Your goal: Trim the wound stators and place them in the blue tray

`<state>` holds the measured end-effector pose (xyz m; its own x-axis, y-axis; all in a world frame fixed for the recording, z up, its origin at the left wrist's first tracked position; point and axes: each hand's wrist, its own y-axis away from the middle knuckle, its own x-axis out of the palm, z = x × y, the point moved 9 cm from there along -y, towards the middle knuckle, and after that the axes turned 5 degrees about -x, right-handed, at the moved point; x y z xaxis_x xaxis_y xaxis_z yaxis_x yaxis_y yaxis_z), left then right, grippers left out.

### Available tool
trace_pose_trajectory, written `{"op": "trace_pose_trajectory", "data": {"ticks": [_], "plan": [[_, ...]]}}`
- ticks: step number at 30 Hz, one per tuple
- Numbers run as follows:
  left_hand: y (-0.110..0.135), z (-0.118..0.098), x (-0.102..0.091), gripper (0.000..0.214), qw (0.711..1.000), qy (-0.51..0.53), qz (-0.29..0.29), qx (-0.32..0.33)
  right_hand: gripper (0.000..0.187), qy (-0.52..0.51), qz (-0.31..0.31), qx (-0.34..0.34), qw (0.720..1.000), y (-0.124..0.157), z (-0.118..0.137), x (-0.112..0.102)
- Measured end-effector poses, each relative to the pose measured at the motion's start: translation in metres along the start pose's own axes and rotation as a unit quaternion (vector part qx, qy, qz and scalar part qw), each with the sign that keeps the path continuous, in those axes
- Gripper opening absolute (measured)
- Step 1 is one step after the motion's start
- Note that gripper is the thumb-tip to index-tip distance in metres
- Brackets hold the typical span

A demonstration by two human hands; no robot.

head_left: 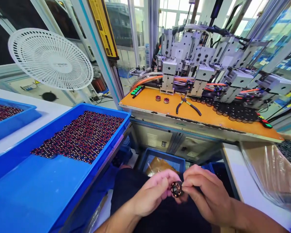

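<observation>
My left hand (155,189) is closed around a small round motor stator (176,189), black with copper windings, holding it above my lap with one wound face toward me. Thumb and forefinger of my right hand (206,189) are pinched together at the stator's right edge. Whether a fine wire end lies in that pinch is too small to tell. Part of the stator's side is hidden behind my fingers.
A blue tray (60,191) of many stators (84,134) stands at left. Ahead, a winding machine (199,68) sits behind an orange bench (145,103) with two stators (162,99), pliers (188,105) and black parts (240,111). A blue bin (181,164) is below; a fan (50,60) stands at left.
</observation>
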<state>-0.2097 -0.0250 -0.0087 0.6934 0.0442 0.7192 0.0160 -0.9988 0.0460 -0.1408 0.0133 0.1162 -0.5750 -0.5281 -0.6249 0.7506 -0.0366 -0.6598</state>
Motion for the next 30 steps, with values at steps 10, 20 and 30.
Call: {"op": "trace_pose_trajectory", "data": {"ticks": [10, 20, 30], "plan": [[0.009, -0.024, 0.005, 0.019, 0.991, -0.062, -0.027, 0.118, 0.015, 0.012, -0.037, 0.07, 0.997, 0.007, -0.013, -0.002], [0.023, -0.05, 0.0, 0.022, 0.938, -0.167, -0.118, 0.279, 0.01, -0.037, -0.111, 0.152, 0.981, 0.019, -0.02, 0.002], [0.02, -0.046, -0.009, 0.021, 0.945, -0.17, -0.107, 0.257, 0.033, -0.393, -0.051, 0.424, 0.814, 0.047, -0.041, 0.052]]}}
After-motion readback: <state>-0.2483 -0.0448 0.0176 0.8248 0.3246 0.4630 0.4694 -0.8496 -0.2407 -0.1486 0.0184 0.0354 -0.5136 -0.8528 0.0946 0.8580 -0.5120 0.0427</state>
